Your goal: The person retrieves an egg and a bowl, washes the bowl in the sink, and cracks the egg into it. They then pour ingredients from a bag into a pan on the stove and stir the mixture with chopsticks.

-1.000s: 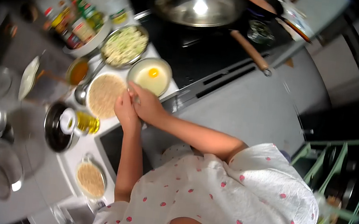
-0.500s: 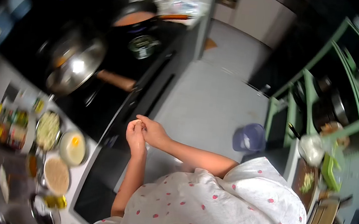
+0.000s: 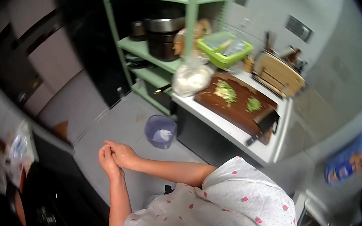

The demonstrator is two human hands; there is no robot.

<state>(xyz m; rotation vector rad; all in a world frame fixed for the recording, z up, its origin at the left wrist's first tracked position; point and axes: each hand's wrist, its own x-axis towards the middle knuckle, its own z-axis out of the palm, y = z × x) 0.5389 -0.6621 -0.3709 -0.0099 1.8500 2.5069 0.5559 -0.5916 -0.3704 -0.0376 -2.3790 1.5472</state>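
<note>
My left hand (image 3: pixel 110 162) is closed, with its fingers curled, and is pressed against my right hand. My right hand (image 3: pixel 123 155) is also closed, its curled fingers over the left fingertips. Anything between them is hidden. Both hands are over the grey floor (image 3: pixel 111 127), in front of my body. Beyond them, a little to the right, a purple bin (image 3: pixel 159 131) stands on the floor with something white inside.
A white counter (image 3: pixel 229 121) at right bears a brown cutting board (image 3: pixel 235 115) with chopped greens (image 3: pixel 225 92), a cleaver (image 3: pixel 266 121), a plastic bag (image 3: pixel 191 79) and a green basket (image 3: pixel 224 60). Green shelves (image 3: pixel 152 55) hold pots. The dark stove (image 3: pixel 62 198) is lower left.
The view has swung right from the stove and food bowls to the bin and cutting board. Both hands have moved away from the egg bowl and stay pressed together.
</note>
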